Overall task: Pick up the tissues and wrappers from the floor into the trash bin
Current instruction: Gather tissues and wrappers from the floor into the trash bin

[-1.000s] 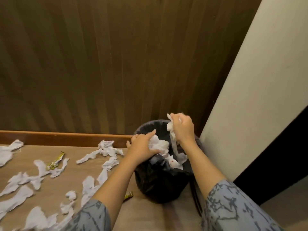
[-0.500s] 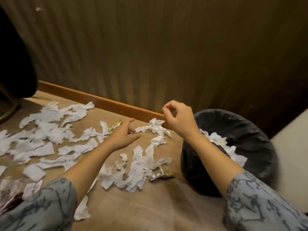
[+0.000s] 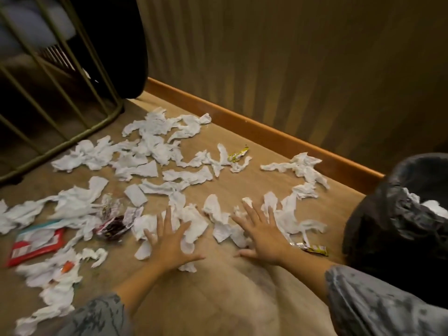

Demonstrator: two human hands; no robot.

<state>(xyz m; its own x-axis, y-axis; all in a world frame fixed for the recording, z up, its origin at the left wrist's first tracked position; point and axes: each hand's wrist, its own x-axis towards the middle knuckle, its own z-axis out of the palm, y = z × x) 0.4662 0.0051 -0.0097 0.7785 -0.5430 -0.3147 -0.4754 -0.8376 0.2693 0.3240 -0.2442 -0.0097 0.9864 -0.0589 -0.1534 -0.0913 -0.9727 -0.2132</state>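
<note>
Spreading flat over the litter, both hands are seen with fingers straight and splayed: the left hand [image 3: 171,241] is laid on a clump of tissues [image 3: 186,221], and the right hand [image 3: 260,235] is pressed on scraps nearer the trash bin [image 3: 378,229]. Nothing is gripped yet by either hand.

The tissues are judged to be very light, soft and easily torn; they can be crumpled without harm, so they are best raked together under the palms and bunched from the middle of a heap, several at once. Most of them are strewn across the floor [image 3: 242,299] well away from the trash bin, with one cluster [image 3: 300,166] lying closer to it by the skirting. A yellow wrapper [image 3: 238,155] lies among the strips farther from the trash bin, and another wrapper [image 3: 312,248] lies just beside the trash bin's base, near the right hand. These are judged thin, crinkly and slippery, and are better pinched at an edge. A red packet [image 3: 36,246] lies far from the trash bin.

The trash bin is lined with a black bag, and some white tissue is already seen inside. The floor looks smooth and tan. A ribbed wall [image 3: 291,69] with a wooden skirting runs behind, and a metal-framed piece of furniture [image 3: 60,105] stands at the far side.
</note>
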